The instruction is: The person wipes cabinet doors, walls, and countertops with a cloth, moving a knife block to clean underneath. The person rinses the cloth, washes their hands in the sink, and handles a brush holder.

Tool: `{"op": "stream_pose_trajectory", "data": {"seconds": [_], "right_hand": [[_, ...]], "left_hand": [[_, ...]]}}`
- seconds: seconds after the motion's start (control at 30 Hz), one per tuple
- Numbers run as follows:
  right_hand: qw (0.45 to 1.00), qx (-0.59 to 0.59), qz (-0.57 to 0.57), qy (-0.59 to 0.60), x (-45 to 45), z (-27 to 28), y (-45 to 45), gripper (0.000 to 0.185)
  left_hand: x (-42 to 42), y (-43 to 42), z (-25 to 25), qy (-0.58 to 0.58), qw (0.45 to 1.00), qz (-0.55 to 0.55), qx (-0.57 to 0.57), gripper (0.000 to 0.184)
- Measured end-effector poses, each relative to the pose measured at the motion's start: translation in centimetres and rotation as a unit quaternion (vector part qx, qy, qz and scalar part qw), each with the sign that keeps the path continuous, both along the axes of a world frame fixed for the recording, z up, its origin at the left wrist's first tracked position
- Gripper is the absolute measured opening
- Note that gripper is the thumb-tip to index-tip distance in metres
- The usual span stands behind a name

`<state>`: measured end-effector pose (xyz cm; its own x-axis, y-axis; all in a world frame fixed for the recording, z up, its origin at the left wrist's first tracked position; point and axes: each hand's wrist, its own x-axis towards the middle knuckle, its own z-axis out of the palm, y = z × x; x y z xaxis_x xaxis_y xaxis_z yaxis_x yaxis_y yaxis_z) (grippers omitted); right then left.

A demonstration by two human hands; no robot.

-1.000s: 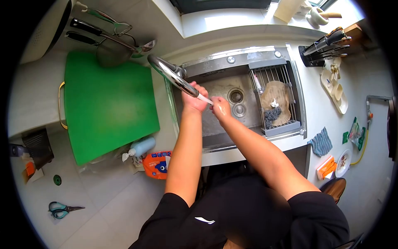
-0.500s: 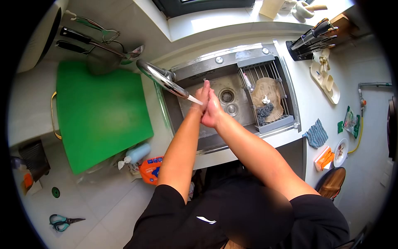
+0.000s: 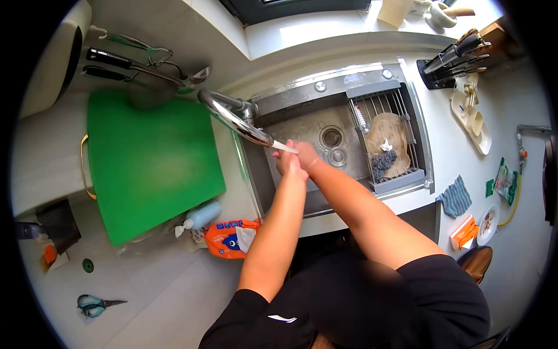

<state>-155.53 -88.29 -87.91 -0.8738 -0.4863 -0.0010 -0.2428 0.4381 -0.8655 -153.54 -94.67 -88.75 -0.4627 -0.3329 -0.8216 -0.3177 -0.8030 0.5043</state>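
Over the stainless steel sink point(image 3: 276, 128), my left hand point(image 3: 290, 165) and my right hand point(image 3: 306, 153) press and rub against each other. A white stream of water point(image 3: 285, 146) runs onto them from the curved chrome faucet point(image 3: 238, 124). My right hand lies across the back and fingers of the left and is smeared by motion. Some left fingers stick out past it on the left side. No object shows in either hand. Right of the hands are the sink drain point(image 3: 332, 136) and a round metal strainer point(image 3: 337, 156).
A drying rack point(image 3: 398, 185) in the sink holds a tan sheet point(image 3: 379, 127) and a grey scrubber point(image 3: 383, 164). A green cutting board point(image 3: 154, 168) stands left, with an orange wipes pack point(image 3: 224, 239) and scissors point(image 3: 96, 305) nearby. A knife block point(image 3: 433, 74) and blue cloth point(image 3: 456, 196) are right.
My hands turned from palm against palm, fingers pointing forward, to the right hand lying across the left. They drew back slightly toward me. The view shifted a little.
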Motion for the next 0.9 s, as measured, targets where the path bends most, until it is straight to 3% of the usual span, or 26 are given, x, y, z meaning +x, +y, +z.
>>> {"op": "stream_pose_trajectory", "data": {"seconds": [0.03,0.07,0.1,0.13,0.17,0.2,0.23,0.27,0.3,0.33,0.4,0.43,0.47,0.53,0.57,0.6,0.67,0.7,0.73,0.77,0.8,0.83,0.9], "right_hand": [[0.999,0.04,-0.02,0.016,0.4,0.0,0.2,0.031],[0.995,0.082,-0.039,0.033,0.7,0.0,0.4,0.03],[0.995,0.085,-0.038,0.037,0.3,0.9,0.6,0.03],[0.981,-0.024,-0.13,-0.144,0.2,2.2,0.7,0.027],[0.913,-0.133,-0.216,-0.32,0.4,3.7,0.4,0.024],[0.914,-0.131,-0.214,-0.319,0.7,3.6,-0.3,0.024],[0.783,-0.299,-0.31,-0.45,0.8,3.0,-1.1,0.022],[0.595,-0.446,-0.384,-0.548,1.0,2.3,-1.5,0.022],[0.488,-0.54,-0.221,-0.65,1.2,1.7,-0.8,0.027],[0.489,-0.54,-0.222,-0.648,1.4,3.5,0.0,0.027],[0.453,-0.618,-0.15,-0.625,2.3,8.3,1.6,0.022],[0.442,-0.636,-0.129,-0.619,2.1,8.2,2.0,0.022],[0.43,-0.654,-0.109,-0.613,1.9,8.1,2.3,0.023],[0.455,-0.519,-0.297,-0.661,0.3,-1.1,0.9,0.026],[0.57,-0.468,-0.482,-0.473,0.2,-5.8,-3.3,0.027],[0.656,-0.293,-0.637,-0.278,0.2,-10.7,-7.3,0.027],[0.788,-0.418,-0.385,-0.237,1.1,-2.9,-3.6,0.025],[0.839,-0.273,-0.35,-0.314,0.6,-6.5,-3.6,0.027],[0.837,-0.275,-0.35,-0.318,0.6,-3.7,-3.0,0.027],[0.926,-0.124,-0.251,-0.253,0.2,1.8,-1.5,0.028],[0.974,0.032,-0.139,-0.176,0.0,5.3,-0.8,0.03],[0.974,0.03,-0.136,-0.176,-0.2,5.6,-1.2,0.03],[0.982,0.005,-0.141,-0.129,-0.9,5.8,-2.0,0.031]], "left_hand": [[-0.2,-1.6,-0.8,0.058,0.99,-0.061,0.109,0.027],[0.2,-2.0,-1.6,0.057,0.991,-0.058,0.111,0.027],[-0.6,-1.3,2.0,0.037,0.99,-0.078,0.111,0.025],[-1.2,-0.8,3.4,0.017,0.989,-0.097,0.112,0.022],[-1.7,-1.0,-1.5,0.036,0.993,-0.087,0.074,0.018],[-1.7,-0.8,-1.1,0.037,0.993,-0.085,0.075,0.018],[-1.9,-0.6,-0.3,0.102,0.981,-0.154,-0.057,0.021],[-2.2,-0.9,0.7,0.146,0.946,-0.253,-0.143,0.031],[-2.6,-1.2,1.5,0.189,0.895,-0.329,-0.235,0.042],[-2.8,-1.1,2.3,0.191,0.894,-0.33,-0.234,0.042],[-2.8,-1.1,3.6,0.136,0.865,-0.437,-0.203,0.055],[-2.6,-1.7,3.4,0.161,0.837,-0.513,-0.105,0.065],[-2.5,-1.3,2.9,0.159,0.837,-0.512,-0.107,0.065],[-1.9,-0.3,2.8,0.117,0.871,-0.475,0.051,0.051],[-1.8,-0.6,3.1,0.175,0.858,-0.484,0.007,0.053],[-1.8,-0.9,3.2,0.231,0.842,-0.486,-0.039,0.056],[-0.7,-0.9,2.2,0.136,0.958,-0.253,0.014,0.046],[-0.6,-0.3,4.9,0.08,0.98,-0.182,-0.025,0.039],[-0.5,-0.3,6.1,0.077,0.98,-0.183,-0.028,0.039],[-0.4,-0.8,6.9,0.036,0.989,-0.141,-0.011,0.034],[-0.4,-1.5,7.5,-0.005,0.995,-0.097,0.007,0.03],[-0.5,-2.8,7.4,0.002,0.988,-0.133,0.073,0.048],[-1.2,-5.4,7.6,0.01,0.991,-0.11,0.075,0.054]]}}
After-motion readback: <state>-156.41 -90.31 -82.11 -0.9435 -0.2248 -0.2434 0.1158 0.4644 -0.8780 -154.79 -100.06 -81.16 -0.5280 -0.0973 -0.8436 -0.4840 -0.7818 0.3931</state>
